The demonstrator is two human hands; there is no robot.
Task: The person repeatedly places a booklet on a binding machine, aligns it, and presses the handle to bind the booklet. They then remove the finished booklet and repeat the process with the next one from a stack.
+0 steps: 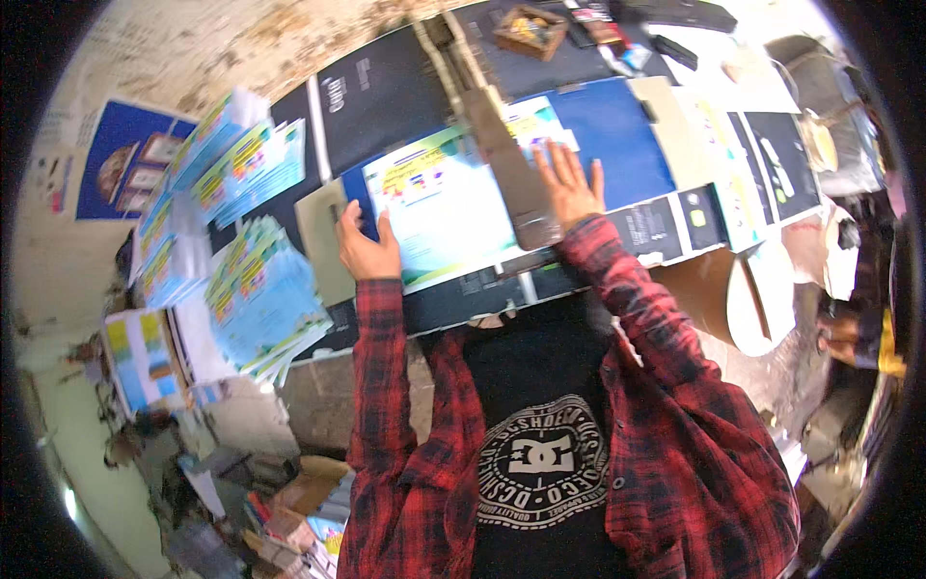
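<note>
A printed sheet (449,227), white and pale blue with yellow and purple patches, lies on the worktable in front of me. At its left edge rests my left hand (369,248), thumb and fingers apart, holding nothing that I can see. A long brown strip (506,174), flat like a bar, crosses the sheet's right part from far to near. My right hand (572,185) lies flat with spread fingers just right of this strip, over the edge of a blue panel (617,135). Part of a printed piece (533,118) shows beyond the right fingertips.
Fanned stacks of printed sheets (260,289) and more printed piles (227,159) cover the table's left end. A small wooden box (530,32) with little items stands at the far side. Black boards (381,92) lie under the work. Cardboard (690,294) sticks out near the right front edge.
</note>
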